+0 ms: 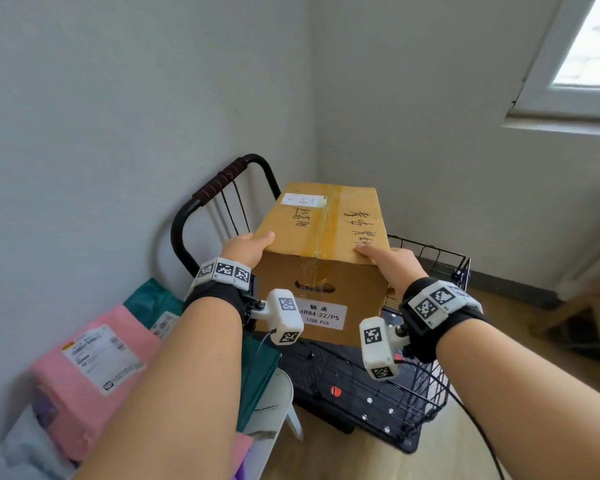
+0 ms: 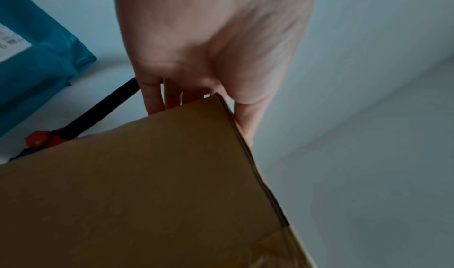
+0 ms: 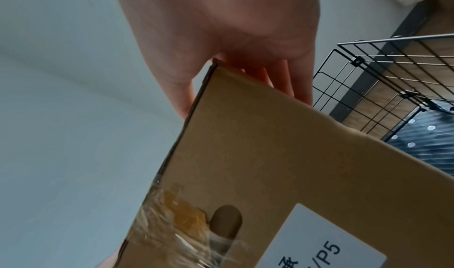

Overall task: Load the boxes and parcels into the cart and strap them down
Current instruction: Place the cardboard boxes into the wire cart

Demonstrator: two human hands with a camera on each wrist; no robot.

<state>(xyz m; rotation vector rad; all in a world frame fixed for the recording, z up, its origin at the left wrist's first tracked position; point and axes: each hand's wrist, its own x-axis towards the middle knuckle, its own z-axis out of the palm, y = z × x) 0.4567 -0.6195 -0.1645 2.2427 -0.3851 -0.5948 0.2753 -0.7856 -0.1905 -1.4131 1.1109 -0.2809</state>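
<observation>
1. Overhead, from the head view, both hands hold one box [image 1: 321, 258] by its near top corners. The left hand [image 1: 246, 249] wraps the left corner, thumb on the lid; the right hand [image 1: 388, 265] wraps the right corner, thumb flat on the lid. The box is inside the cart [image 1: 378, 382], and whether it touches the floor of the cart cannot be told. Beyond the left hand stands the handle [image 1: 219, 183], close to the box's left side; beyond and right of the right hand, the wire wall [image 1: 440, 261] leaves open room. A label below the hands reads "MR84-2Z/P5" and "1200 PCS"; handwriting on the lid is not legible to me. Below and left of the left wrist lie a pink parcel [image 1: 94, 368] and a teal parcel [image 1: 149, 299], outside the cart.

2. Seen from the left wrist, the left hand [image 2: 209, 49] grips the box [image 2: 147, 185] corner, fingers [image 2: 153, 97] down one face, thumb along the top edge. The teal parcel [image 2: 41, 54] lies to the fingers' side, apart.

3. Seen from the right wrist, the right hand [image 3: 228, 39] grips the box [image 3: 282, 155] corner likewise. "P5" shows on the label. The wire wall [image 3: 383, 74] stands just past the fingers [image 3: 292, 84], not touching.
</observation>
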